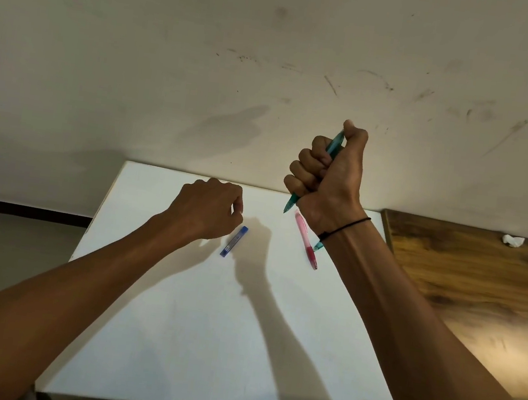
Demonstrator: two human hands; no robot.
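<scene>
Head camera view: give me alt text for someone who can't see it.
A right hand grips a teal pen in a raised fist above a white table. The left hand, fingers curled, is beside a small blue case; a pink pen lies nearby.

Open passage over the near half of the white table (170,338), between the two forearms; narrower between the blue lead case (233,241) and the pink pen (306,240), lying well apart. Blocked at the back by the wall (273,66); crowded on the right by the right hand (326,174) gripping the teal pen (334,145) above the pink pen, with a second teal tip (318,245) just beside it; hemmed on the left by the left hand (209,207) just beside the case.
</scene>
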